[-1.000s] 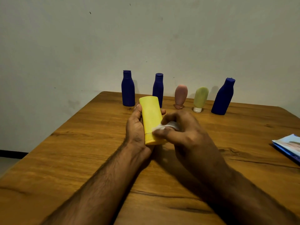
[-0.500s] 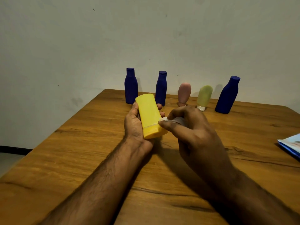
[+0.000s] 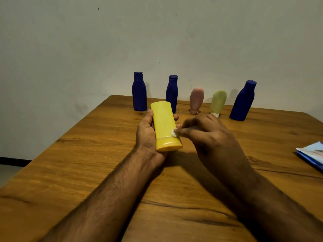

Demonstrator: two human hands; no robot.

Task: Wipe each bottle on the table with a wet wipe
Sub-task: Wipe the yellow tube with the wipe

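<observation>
My left hand (image 3: 146, 135) grips a yellow bottle (image 3: 164, 124) above the wooden table (image 3: 87, 154), cap end toward me. My right hand (image 3: 206, 137) pinches a small white wet wipe (image 3: 173, 132) and presses it against the bottle's right side near the cap; most of the wipe is hidden in the fingers. Along the table's far edge stand a dark blue bottle (image 3: 139, 92), a second blue bottle (image 3: 172, 93), a pink tube (image 3: 196, 100), a pale green tube (image 3: 218, 103) and a leaning blue bottle (image 3: 243, 102).
A blue and white wipe packet (image 3: 312, 155) lies at the table's right edge. A plain grey wall rises right behind the row of bottles. The table's left edge runs diagonally, with floor below it.
The yellow bottle has tipped slightly and turned in my left hand. My right hand with the wipe has slid from the bottle's front to its right side near the cap.
</observation>
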